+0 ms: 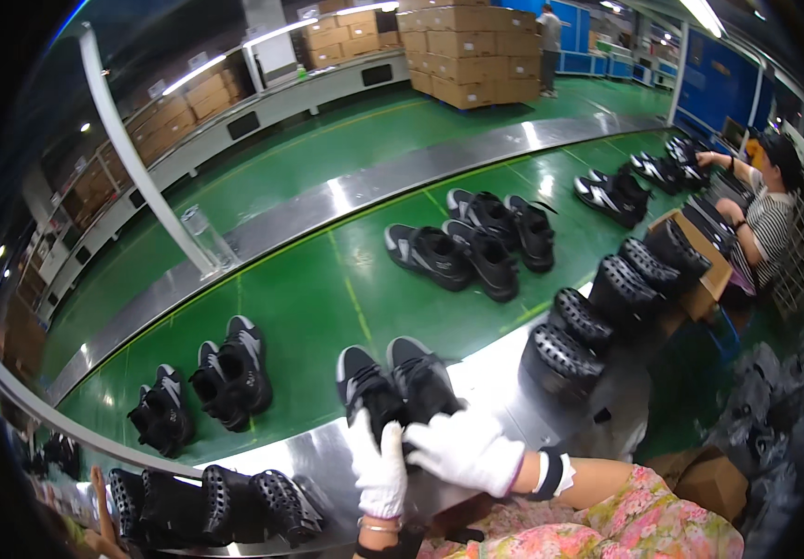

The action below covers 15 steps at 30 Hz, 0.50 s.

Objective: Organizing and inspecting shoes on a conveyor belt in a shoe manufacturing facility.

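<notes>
A pair of black and grey sneakers stands side by side at the near edge of the green conveyor belt, toes pointing away from me. My left hand point(381, 470), in a white glove, grips the heel end of the left sneaker point(364, 377). The gloved right hand point(472, 452) is closed at the heel of the right sneaker point(420, 373); its fingertips are partly hidden against the black collar. More sneakers point(232, 373) sit on the belt point(313, 335) to the left, and another group point(486, 247) lies farther ahead.
Black perforated shoe forms point(565, 354) line the metal ledge point(495, 382) at right; similar ones point(220, 503) stand at lower left. A co-worker in a striped top point(775, 224) sits at far right by an open carton point(705, 270). A white post point(141, 168) rises beyond the belt.
</notes>
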Each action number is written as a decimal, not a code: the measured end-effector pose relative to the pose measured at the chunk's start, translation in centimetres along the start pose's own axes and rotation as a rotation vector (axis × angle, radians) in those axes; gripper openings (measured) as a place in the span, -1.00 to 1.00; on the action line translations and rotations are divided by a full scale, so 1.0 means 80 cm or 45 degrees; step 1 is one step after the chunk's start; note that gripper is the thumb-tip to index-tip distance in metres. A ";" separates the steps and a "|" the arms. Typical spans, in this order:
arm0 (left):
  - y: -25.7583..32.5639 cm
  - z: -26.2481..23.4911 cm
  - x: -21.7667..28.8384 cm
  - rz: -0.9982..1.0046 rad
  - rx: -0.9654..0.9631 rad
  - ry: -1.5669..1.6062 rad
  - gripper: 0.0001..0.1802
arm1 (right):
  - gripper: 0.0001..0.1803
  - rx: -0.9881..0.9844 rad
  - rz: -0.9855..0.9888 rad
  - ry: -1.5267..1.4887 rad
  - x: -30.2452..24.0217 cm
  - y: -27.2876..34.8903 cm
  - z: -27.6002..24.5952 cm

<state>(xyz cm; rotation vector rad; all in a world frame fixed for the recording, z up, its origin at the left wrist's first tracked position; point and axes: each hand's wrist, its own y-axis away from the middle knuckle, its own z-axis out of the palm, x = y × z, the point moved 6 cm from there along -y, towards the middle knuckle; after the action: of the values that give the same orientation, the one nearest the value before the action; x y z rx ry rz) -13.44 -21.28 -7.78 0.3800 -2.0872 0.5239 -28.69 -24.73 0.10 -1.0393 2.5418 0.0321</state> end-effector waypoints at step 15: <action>0.082 0.016 0.166 0.901 -0.438 -0.556 -0.46 | -0.69 0.486 0.147 0.292 0.175 0.172 -0.183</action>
<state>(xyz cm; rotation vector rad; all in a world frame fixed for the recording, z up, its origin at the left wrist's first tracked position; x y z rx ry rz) -24.36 -17.18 1.42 -0.5140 -2.6696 0.4935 -52.14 -26.57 6.76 -0.7822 2.6592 -0.5477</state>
